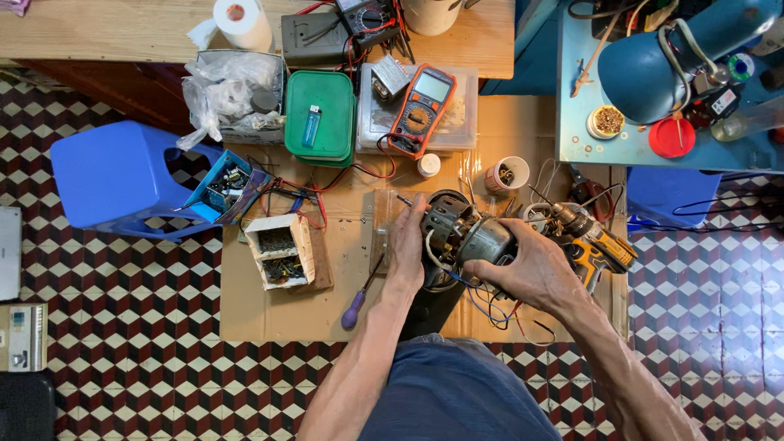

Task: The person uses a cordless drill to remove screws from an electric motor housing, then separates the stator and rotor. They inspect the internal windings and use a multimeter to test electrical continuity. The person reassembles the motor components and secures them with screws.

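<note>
Both hands gripped the motor (469,237): left hand (407,241) steadying, right hand (523,269) clamped; loose wires (482,298) needed care.

At twelve o'clock we see an orange multimeter (421,98) on a clear box, with a green lidded container (320,114) beside it at eleven. A blue plastic stool (114,175) stands at nine, and a purple-handled screwdriver (357,304) lies on the cardboard near six.

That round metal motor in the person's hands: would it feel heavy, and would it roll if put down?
Probably heavy for its size: the motor looks like solid metal, and both the left hand and right hand grip it. Its rounded body might roll on the cardboard. The thin wires trailing below look floppy and could snag.
</note>
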`<move>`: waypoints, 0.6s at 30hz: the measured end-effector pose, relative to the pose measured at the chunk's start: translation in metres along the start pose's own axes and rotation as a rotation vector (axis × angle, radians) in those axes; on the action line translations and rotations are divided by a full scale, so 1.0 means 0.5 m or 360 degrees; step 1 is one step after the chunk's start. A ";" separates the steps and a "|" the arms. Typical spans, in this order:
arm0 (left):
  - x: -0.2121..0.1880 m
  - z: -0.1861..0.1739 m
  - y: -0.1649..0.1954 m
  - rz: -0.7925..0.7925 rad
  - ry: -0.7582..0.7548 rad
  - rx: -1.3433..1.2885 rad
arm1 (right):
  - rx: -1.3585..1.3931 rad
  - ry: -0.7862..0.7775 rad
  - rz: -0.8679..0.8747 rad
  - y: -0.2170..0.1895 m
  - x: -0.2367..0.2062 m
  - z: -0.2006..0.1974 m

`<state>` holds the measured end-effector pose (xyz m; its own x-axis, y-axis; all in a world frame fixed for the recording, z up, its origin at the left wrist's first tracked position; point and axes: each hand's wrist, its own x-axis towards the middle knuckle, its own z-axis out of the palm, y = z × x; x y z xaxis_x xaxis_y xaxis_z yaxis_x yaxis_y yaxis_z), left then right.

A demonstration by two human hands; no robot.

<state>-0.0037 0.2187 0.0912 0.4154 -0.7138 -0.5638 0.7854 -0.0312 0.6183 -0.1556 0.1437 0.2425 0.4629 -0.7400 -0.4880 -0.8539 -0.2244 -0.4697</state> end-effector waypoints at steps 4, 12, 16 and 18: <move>-0.004 0.000 -0.004 0.0011 -0.0011 0.0019 | -0.0056 -0.0029 0.0042 0.003 -0.004 -0.003; -0.015 0.008 0.002 -0.0012 -0.0001 -0.0013 | -0.0110 0.0062 -0.0050 0.007 -0.021 -0.005; -0.024 0.011 0.008 -0.0031 -0.0053 -0.0079 | -0.0017 0.0186 -0.0242 0.014 -0.031 -0.001; -0.026 0.013 0.008 -0.0010 -0.0059 -0.0058 | 0.0002 0.0151 -0.0176 0.016 -0.031 0.000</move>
<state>-0.0089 0.2235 0.1045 0.3936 -0.7390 -0.5467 0.8044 -0.0110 0.5940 -0.1697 0.1535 0.2464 0.5296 -0.7672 -0.3617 -0.7985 -0.3072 -0.5176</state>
